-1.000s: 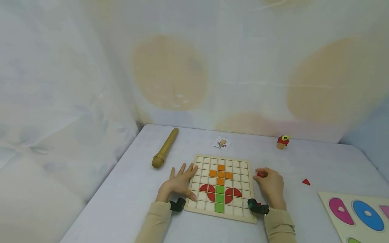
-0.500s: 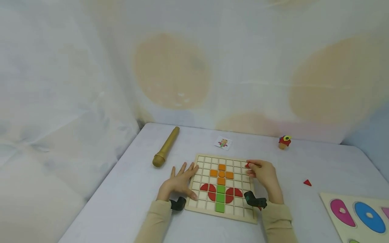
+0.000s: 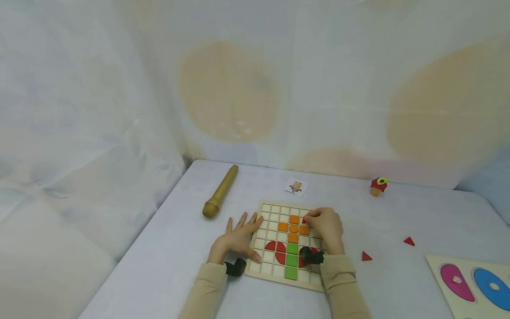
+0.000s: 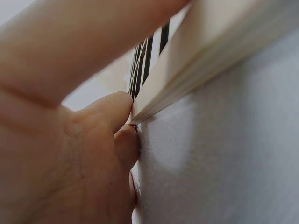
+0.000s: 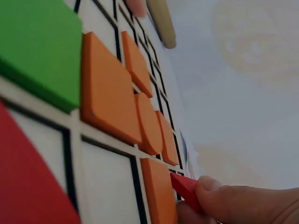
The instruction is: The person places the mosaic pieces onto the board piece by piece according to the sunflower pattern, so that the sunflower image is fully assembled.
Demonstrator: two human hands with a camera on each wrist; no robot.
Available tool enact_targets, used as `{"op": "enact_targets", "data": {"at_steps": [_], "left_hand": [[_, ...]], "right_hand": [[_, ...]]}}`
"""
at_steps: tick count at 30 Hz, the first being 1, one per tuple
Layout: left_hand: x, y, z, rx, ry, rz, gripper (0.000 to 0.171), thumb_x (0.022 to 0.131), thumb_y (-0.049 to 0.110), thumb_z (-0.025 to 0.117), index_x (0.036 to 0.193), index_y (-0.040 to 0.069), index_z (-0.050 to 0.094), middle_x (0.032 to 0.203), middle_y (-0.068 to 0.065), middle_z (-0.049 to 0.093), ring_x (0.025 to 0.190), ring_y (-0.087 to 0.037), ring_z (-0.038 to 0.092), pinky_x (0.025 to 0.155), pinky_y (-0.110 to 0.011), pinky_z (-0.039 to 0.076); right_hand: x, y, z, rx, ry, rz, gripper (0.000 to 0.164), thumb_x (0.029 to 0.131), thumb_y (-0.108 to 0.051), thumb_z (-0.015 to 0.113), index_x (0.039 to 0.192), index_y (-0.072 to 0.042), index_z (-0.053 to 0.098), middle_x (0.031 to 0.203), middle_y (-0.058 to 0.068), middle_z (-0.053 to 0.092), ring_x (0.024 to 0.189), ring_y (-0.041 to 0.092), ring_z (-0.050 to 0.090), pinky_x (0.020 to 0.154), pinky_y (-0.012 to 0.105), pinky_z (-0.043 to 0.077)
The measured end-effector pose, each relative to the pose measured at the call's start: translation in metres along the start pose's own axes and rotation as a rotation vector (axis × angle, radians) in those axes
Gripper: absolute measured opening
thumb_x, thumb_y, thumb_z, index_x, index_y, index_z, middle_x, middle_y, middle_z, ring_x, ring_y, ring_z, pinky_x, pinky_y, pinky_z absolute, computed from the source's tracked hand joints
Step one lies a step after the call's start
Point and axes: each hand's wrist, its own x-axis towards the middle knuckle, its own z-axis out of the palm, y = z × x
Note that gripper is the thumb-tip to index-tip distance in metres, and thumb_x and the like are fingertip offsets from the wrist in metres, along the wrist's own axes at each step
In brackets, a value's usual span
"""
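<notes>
A wooden grid board [image 3: 271,272] lies on the table with orange, green and red pieces set in its squares. My left hand [image 3: 236,243] rests at the board's left edge, fingers spread and thumb on its lower left corner. In the right wrist view, thumb and finger of my right hand [image 5: 243,201] pinch a small red triangle [image 5: 186,189] beside an orange square [image 5: 159,189]. From the head view, the right hand [image 3: 327,225] is over the board's upper right part, hiding several squares. An orange round piece [image 3: 293,228] sits amid the orange squares.
Two red triangles, one nearer [image 3: 366,256] and one farther [image 3: 409,241], lie right of the board. A pattern card [image 3: 296,187], a gold microphone [image 3: 220,191] and a parrot figure [image 3: 378,186] stand or lie behind. A shape puzzle board [image 3: 440,277] is at far right.
My right hand has moved left from beside the board to over its upper right squares, carrying the red triangle. Another triangle near the right wrist now shows. The left hand stays in place.
</notes>
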Motion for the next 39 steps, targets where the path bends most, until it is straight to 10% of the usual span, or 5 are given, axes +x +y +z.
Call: {"op": "enact_targets", "data": {"at_steps": [10, 25, 39], "left_hand": [[0.002, -0.004, 0.003, 0.0, -0.007, -0.016, 0.122, 0.062, 0.042, 0.088, 0.157, 0.019, 0.015, 0.165, -0.006, 0.002, 0.151, -0.032, -0.011, 0.112, -0.064, -0.021], [0.004, -0.002, -0.001, 0.009, -0.005, -0.021, 0.121, 0.063, 0.042, 0.087, 0.157, 0.019, 0.014, 0.165, -0.006, 0.002, 0.151, -0.033, -0.011, 0.113, -0.064, -0.02], [-0.003, -0.007, -0.005, -0.007, -0.009, -0.006, 0.121, 0.064, 0.042, 0.087, 0.157, 0.017, 0.014, 0.165, -0.009, 0.003, 0.151, -0.035, -0.01, 0.113, -0.066, -0.018]], "right_hand": [[-0.001, 0.001, 0.014, -0.059, -0.006, 0.031, 0.017, 0.085, -0.026, 0.073, 0.082, -0.009, 0.073, 0.077, 0.006, 0.068, 0.068, 0.019, 0.057, 0.051, 0.025, 0.038], [0.002, 0.048, -0.04, 0.128, 0.033, 0.11, 0.042, 0.097, -0.031, 0.053, 0.12, 0.003, 0.063, 0.123, 0.026, 0.062, 0.114, 0.04, 0.055, 0.09, 0.05, 0.046], [-0.004, 0.123, -0.066, 0.385, 0.723, 0.407, 0.042, 0.093, -0.017, 0.055, 0.133, -0.004, 0.058, 0.135, 0.024, 0.057, 0.128, 0.044, 0.046, 0.108, 0.054, 0.031]]}}
